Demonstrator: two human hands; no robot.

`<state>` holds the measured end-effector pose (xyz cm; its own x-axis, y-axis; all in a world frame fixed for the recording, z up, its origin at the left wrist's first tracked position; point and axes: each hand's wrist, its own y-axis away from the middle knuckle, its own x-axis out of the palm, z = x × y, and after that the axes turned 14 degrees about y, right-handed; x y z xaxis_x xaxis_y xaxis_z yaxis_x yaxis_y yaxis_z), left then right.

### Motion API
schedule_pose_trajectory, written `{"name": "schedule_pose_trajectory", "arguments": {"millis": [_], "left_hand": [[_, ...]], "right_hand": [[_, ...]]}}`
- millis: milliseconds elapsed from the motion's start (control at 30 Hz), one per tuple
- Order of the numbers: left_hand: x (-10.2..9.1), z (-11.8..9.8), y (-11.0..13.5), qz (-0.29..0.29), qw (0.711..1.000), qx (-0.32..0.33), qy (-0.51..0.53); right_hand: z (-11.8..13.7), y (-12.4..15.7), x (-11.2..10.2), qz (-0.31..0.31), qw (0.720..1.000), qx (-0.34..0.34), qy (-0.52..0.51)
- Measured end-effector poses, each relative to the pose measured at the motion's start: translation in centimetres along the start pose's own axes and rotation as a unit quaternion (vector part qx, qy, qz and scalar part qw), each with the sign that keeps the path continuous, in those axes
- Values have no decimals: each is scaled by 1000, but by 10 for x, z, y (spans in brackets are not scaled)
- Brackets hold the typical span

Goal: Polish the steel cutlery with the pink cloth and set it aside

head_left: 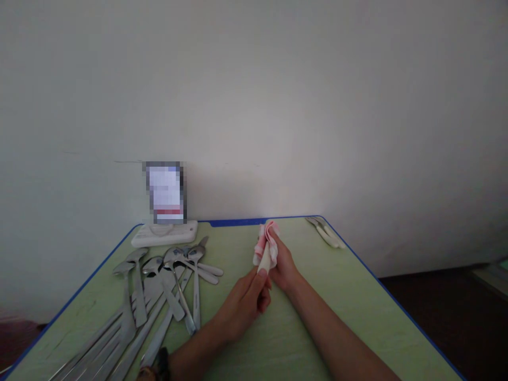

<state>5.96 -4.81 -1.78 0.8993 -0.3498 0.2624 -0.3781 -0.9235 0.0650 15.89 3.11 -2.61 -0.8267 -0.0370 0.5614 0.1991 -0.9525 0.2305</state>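
Over the middle of the green table (341, 301), my right hand (283, 264) is closed around a pink and white cloth (268, 238). The cloth is wrapped about a pale utensil handle (263, 262). My left hand (248, 301) pinches the near end of that handle with its fingertips. Most of the utensil is hidden inside the cloth and my right hand. The two hands touch each other at the handle.
Several metal spoons and forks (166, 286) lie spread on the table's left half. A white stand (164, 233) with a blurred card (164, 191) sits at the back left. A few utensils (325, 231) lie at the back right corner. A plain wall rises behind the table.
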Motion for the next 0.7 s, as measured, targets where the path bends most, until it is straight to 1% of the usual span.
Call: {"name": "schedule_pose_trajectory", "arguments": {"millis": [133,233,433,567,700], "left_hand": [[0,1,0,2,1000,0,-2],[0,2,0,-6,1000,0,-10],[-1,1,0,-19,997,23,-69],[-2,-1,0,-7,991,34,-130],[-4,0,-1,5,990,30,-138]], "right_hand": [[2,2,2,-5,1000,18,6],[3,5,3,4,999,30,15],[5,10,6,16,998,35,58],[6,10,7,20,998,33,59],[6,9,7,20,998,52,41]]}}
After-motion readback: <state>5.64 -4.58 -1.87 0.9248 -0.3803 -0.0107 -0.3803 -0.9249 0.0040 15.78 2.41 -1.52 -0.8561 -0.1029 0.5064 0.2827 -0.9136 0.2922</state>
